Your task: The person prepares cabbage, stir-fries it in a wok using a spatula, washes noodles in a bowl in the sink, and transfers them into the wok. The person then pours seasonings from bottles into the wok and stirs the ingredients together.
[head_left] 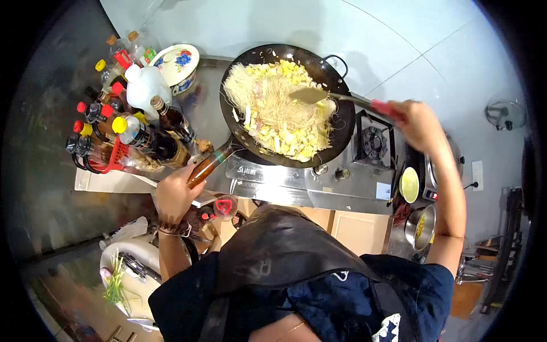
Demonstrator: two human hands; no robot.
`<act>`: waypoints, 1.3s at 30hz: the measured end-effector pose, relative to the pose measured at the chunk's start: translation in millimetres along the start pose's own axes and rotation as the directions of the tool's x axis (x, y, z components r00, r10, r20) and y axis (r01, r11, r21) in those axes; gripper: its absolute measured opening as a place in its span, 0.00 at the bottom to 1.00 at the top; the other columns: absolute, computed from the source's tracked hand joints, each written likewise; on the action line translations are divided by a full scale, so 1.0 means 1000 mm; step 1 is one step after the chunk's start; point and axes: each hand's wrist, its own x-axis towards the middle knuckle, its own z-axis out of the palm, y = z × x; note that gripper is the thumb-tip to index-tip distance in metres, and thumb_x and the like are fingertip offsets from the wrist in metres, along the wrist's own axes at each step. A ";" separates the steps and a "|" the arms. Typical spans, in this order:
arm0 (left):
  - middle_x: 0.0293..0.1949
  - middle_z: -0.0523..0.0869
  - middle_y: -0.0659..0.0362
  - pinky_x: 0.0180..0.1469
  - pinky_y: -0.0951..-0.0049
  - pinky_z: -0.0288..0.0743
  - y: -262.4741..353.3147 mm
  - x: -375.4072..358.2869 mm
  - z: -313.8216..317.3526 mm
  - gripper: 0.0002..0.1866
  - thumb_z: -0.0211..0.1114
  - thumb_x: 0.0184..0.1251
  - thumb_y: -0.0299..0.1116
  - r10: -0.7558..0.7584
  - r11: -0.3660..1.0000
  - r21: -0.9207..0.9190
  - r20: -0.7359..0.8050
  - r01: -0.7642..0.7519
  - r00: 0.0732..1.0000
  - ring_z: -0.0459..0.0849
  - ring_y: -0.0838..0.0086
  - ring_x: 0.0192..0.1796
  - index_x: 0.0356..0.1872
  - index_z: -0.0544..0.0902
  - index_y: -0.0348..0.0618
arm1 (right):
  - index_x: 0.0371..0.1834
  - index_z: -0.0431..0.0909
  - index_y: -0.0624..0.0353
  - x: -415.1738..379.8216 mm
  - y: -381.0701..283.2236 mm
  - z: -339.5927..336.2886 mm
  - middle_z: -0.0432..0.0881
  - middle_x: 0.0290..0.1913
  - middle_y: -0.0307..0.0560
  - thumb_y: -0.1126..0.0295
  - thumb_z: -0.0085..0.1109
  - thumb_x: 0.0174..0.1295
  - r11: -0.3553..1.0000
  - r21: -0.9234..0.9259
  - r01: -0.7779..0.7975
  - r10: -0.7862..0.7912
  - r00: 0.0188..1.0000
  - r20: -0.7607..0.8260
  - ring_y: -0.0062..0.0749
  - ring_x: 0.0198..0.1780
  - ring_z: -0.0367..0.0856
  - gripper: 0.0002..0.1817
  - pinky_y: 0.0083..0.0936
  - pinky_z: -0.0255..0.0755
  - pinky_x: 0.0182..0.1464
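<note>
A large black wok (341, 134) sits on the stove, filled with thin pale noodles (273, 100) over chopped yellow-white pieces that look like cabbage and egg. At the lower left of the wok, my left hand (174, 196) is closed at the end of its brown wooden handle (211, 166). My right hand (421, 125), off to the right, grips the red handle of a spatula (356, 101). The broad metal blade of the spatula lies on top of the noodles, near the middle of the wok.
Several sauce bottles (134, 131) and a white jug (147, 88) crowd the left, beside a lidded floral pot (178, 65). A second burner (374, 142), a yellow-green bowl (409, 184) and a metal bowl (420, 228) stand right. Green onions (115, 282) lie lower left.
</note>
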 end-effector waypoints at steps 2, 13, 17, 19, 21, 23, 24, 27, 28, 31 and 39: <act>0.27 0.82 0.54 0.30 0.64 0.74 0.004 0.000 -0.003 0.19 0.70 0.45 0.39 -0.058 0.998 0.013 0.027 0.057 0.998 0.81 0.59 0.29 0.41 0.81 0.50 | 0.40 0.80 0.64 0.020 0.020 -0.021 0.79 0.22 0.54 0.77 0.55 0.46 0.984 0.162 -0.078 0.074 0.997 0.025 0.42 0.26 0.80 0.16 0.33 0.72 0.31; 0.23 0.81 0.57 0.28 0.66 0.73 0.005 0.002 -0.005 0.21 0.72 0.42 0.39 -0.083 0.994 0.078 0.006 0.082 0.997 0.81 0.62 0.26 0.42 0.81 0.52 | 0.38 0.82 0.64 0.246 0.111 0.075 0.75 0.15 0.43 0.73 0.63 0.48 0.753 0.548 -0.363 0.021 0.846 0.532 0.18 0.10 0.61 0.13 0.19 0.49 0.09; 0.23 0.80 0.57 0.28 0.67 0.73 0.013 0.006 -0.011 0.19 0.71 0.43 0.39 -0.092 0.994 0.061 0.058 0.088 0.994 0.80 0.62 0.25 0.40 0.81 0.50 | 0.42 0.81 0.63 0.256 0.079 0.077 0.80 0.24 0.42 0.79 0.60 0.50 0.774 0.610 0.167 -0.343 0.922 0.182 0.24 0.19 0.70 0.14 0.21 0.61 0.20; 0.23 0.80 0.56 0.28 0.66 0.73 0.010 0.004 -0.008 0.19 0.71 0.43 0.39 -0.104 0.992 0.079 0.062 0.099 0.993 0.80 0.62 0.25 0.40 0.81 0.50 | 0.44 0.80 0.64 0.222 0.042 0.037 0.80 0.28 0.45 0.81 0.59 0.50 0.754 0.478 0.451 -0.500 0.866 -0.028 0.32 0.24 0.73 0.15 0.28 0.68 0.28; 0.23 0.80 0.56 0.28 0.66 0.73 0.010 0.001 -0.006 0.20 0.71 0.43 0.39 -0.118 0.991 0.068 0.078 0.113 0.990 0.80 0.62 0.26 0.41 0.81 0.50 | 0.44 0.79 0.65 0.158 0.000 -0.001 0.75 0.26 0.48 0.81 0.59 0.50 0.766 0.162 0.623 -0.615 0.782 -0.101 0.39 0.25 0.73 0.16 0.33 0.70 0.30; 0.24 0.80 0.55 0.29 0.66 0.73 0.009 0.001 -0.005 0.21 0.71 0.43 0.39 -0.135 0.990 0.060 0.064 0.131 0.989 0.81 0.62 0.27 0.43 0.81 0.52 | 0.44 0.78 0.66 0.095 -0.017 -0.016 0.69 0.22 0.48 0.79 0.59 0.48 0.756 -0.123 0.643 -0.654 0.750 -0.099 0.38 0.24 0.72 0.16 0.33 0.69 0.27; 0.24 0.80 0.55 0.29 0.66 0.73 0.007 0.001 -0.004 0.21 0.71 0.43 0.39 -0.122 0.992 0.053 0.072 0.118 0.990 0.81 0.62 0.27 0.43 0.81 0.52 | 0.43 0.77 0.66 0.064 -0.024 -0.020 0.68 0.22 0.47 0.79 0.58 0.47 0.765 -0.224 0.604 -0.631 0.772 -0.073 0.37 0.23 0.72 0.17 0.32 0.69 0.26; 0.25 0.81 0.55 0.29 0.65 0.73 0.010 0.002 -0.005 0.20 0.70 0.45 0.41 -0.124 0.991 0.067 0.071 0.119 0.990 0.81 0.61 0.28 0.43 0.81 0.52 | 0.50 0.74 0.71 -0.019 -0.047 -0.019 0.68 0.28 0.46 0.78 0.56 0.45 0.787 -0.275 0.552 -0.566 0.824 0.035 0.31 0.25 0.69 0.23 0.26 0.66 0.22; 0.25 0.81 0.55 0.29 0.65 0.73 0.010 0.001 -0.005 0.20 0.70 0.45 0.41 -0.112 0.993 0.057 0.077 0.107 0.991 0.81 0.61 0.28 0.43 0.81 0.52 | 0.52 0.72 0.73 -0.042 -0.051 -0.016 0.67 0.29 0.47 0.77 0.55 0.45 0.782 -0.293 0.550 -0.552 0.830 0.086 0.30 0.26 0.69 0.26 0.25 0.66 0.22; 0.25 0.82 0.55 0.29 0.64 0.74 0.001 -0.002 0.001 0.18 0.69 0.48 0.41 -0.068 0.994 0.091 0.027 0.065 0.997 0.81 0.60 0.29 0.42 0.81 0.51 | 0.56 0.67 0.77 -0.094 -0.062 -0.004 0.67 0.30 0.51 0.78 0.53 0.43 0.773 -0.346 0.531 -0.511 0.845 0.155 0.31 0.27 0.68 0.31 0.22 0.67 0.23; 0.27 0.83 0.54 0.30 0.63 0.75 0.002 0.005 -0.006 0.18 0.68 0.49 0.43 -0.088 0.994 0.077 0.154 0.077 0.984 0.83 0.60 0.29 0.41 0.81 0.50 | 0.50 0.69 0.70 -0.037 -0.093 0.099 0.70 0.27 0.46 0.76 0.51 0.52 0.863 -0.431 0.263 -0.325 0.943 -0.074 0.29 0.23 0.76 0.20 0.20 0.71 0.21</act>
